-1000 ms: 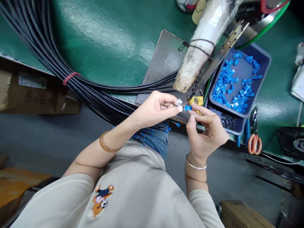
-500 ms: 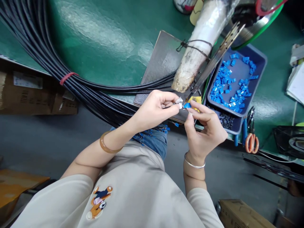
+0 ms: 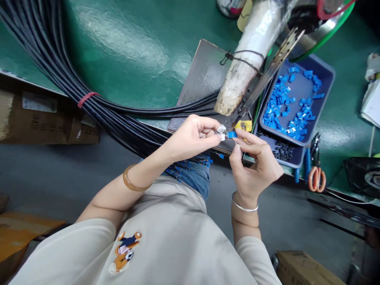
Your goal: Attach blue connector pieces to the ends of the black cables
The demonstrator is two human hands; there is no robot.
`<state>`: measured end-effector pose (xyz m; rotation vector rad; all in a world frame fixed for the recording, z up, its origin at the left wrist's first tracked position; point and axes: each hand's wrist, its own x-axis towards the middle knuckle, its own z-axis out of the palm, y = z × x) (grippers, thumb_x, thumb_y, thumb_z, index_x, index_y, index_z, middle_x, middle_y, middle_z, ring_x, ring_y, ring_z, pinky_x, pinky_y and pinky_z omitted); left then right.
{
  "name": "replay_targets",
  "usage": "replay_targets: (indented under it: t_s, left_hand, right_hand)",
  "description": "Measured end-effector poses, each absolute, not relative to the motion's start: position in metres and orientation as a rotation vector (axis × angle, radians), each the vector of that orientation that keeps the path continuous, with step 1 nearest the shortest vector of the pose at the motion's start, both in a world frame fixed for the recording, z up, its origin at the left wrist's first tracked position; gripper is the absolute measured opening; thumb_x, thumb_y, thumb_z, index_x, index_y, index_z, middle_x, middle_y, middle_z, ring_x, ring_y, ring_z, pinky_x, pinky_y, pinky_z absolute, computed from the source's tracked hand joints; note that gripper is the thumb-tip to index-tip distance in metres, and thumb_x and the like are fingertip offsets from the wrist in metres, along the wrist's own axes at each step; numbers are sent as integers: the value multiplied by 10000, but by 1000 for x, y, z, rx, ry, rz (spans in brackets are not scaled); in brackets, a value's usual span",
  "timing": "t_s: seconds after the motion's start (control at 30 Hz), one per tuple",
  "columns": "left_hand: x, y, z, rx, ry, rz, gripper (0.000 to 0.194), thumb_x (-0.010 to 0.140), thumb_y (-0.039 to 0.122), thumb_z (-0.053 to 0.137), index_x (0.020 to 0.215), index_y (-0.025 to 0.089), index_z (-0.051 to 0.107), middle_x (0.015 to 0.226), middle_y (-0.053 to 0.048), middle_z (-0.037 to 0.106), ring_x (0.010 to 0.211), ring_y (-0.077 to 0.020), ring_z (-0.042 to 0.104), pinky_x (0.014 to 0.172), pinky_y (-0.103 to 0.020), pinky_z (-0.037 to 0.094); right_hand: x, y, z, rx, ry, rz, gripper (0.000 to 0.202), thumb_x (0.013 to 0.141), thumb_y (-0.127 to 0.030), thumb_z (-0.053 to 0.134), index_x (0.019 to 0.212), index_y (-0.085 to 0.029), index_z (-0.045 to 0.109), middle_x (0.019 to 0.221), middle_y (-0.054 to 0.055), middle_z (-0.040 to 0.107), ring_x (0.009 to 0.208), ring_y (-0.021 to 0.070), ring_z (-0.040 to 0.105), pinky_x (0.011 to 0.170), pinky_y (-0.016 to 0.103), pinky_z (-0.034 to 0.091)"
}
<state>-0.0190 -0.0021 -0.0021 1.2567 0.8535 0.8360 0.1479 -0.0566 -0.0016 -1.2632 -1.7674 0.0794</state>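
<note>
My left hand (image 3: 196, 136) is closed in a pinch, with white wrappings at the tips of the thumb and a finger. Thin wires of a cable come out between those tips and run to a small blue connector (image 3: 231, 135). My right hand (image 3: 253, 156) faces it from the right, its index fingertip by the connector's far end. Between the right thumb and fingers is a thin pale wire (image 3: 235, 140), reaching up to the connector. Just above the connector is the lower end of a slanted metal bar (image 3: 267, 73). A yellow piece (image 3: 244, 126) lies behind the right fingertips.
Black cables (image 3: 89, 99), tied with a red band, curve across the green bench (image 3: 118, 43) from the left. A wrapped white tube (image 3: 243, 75) hangs over a grey plate (image 3: 202, 71). At right are a bin (image 3: 325, 95) of blue connectors, a lower bin with black pieces, and orange-handled scissors (image 3: 317, 180).
Both hands stay close together. The connector has shifted slightly left and down, and a bit more of the wires shows beside it. The view has moved slightly.
</note>
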Motion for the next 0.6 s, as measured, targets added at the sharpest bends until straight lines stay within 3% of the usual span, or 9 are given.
replay_targets:
  t_s: [0.23, 0.5, 0.6]
  left_hand:
    - [-29, 0, 4, 1193, 729, 709, 333, 815, 374, 692, 616, 114, 630, 485, 11, 521, 425, -32, 355, 407, -194, 251]
    - [-36, 5, -5, 1153, 603, 616, 252, 803, 351, 728, 857, 105, 727, 604, -33, 639, 437, -32, 405, 402, -180, 293]
    - [-35, 5, -4, 1142, 619, 633, 255, 831, 351, 697, 784, 101, 709, 605, -42, 649, 428, -28, 405, 398, -182, 284]
  right_hand:
    - [149, -60, 0, -1298, -1748, 162, 119, 808, -117, 657, 856, -210, 600, 1083, 49, 750, 880, 185, 754, 728, 328, 659]
    - [150, -60, 1, -1271, -1737, 198, 138, 803, -90, 659, 863, -203, 608, 1091, 52, 747, 915, 189, 750, 757, 324, 661]
    - [149, -60, 0, -1270, -1739, 200, 134, 806, -99, 657, 866, -207, 607, 1097, 52, 744, 928, 195, 748, 761, 337, 667]
